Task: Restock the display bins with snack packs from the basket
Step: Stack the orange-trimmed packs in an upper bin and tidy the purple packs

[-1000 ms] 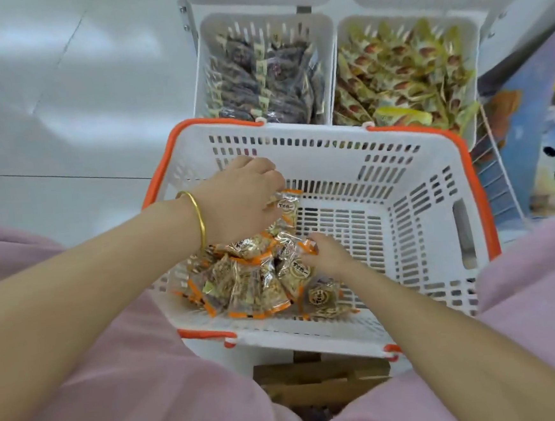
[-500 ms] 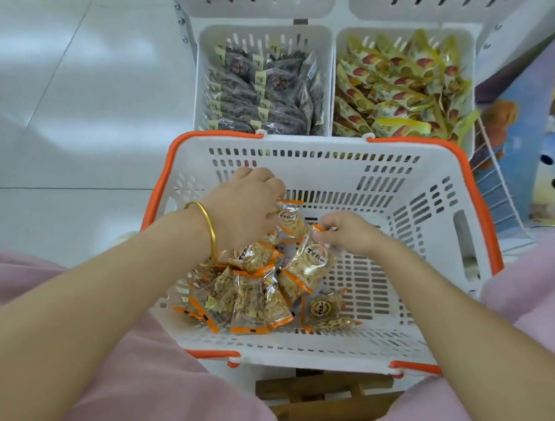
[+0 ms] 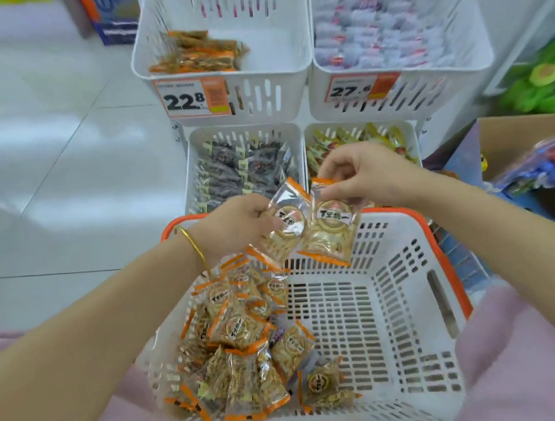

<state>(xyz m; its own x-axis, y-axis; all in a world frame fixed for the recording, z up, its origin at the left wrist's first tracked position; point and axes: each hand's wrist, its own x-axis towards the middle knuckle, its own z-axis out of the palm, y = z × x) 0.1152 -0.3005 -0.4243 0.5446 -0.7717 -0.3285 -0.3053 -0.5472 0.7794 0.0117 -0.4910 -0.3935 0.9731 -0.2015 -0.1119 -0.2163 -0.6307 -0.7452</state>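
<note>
A white basket (image 3: pixel 409 299) with an orange rim rests on my lap. Several clear snack packs (image 3: pixel 241 352) with orange edges lie in its left half. My left hand (image 3: pixel 237 226) grips one snack pack (image 3: pixel 283 233) above the basket's far rim. Beside it, my right hand (image 3: pixel 363 177) pinches the top of a second snack pack (image 3: pixel 331 232). The two packs hang side by side and touch. Ahead, the upper left display bin (image 3: pixel 274 61) holds a few matching orange-edged packs (image 3: pixel 197 53) at its left side.
Upper right bin (image 3: pixel 402 77) holds pale red-and-white packs. Lower bins hold dark packs (image 3: pixel 243 170) and yellow-green packs (image 3: pixel 363 140). Price tags (image 3: pixel 191 99) hang on the upper bins. A cardboard box of toys (image 3: pixel 531 163) stands at the right. White tiled floor (image 3: pixel 51 178) lies to the left.
Both hands rose out of the basket, each lifting one snack pack above the far rim. My view tilted up, bringing the upper bins into sight.
</note>
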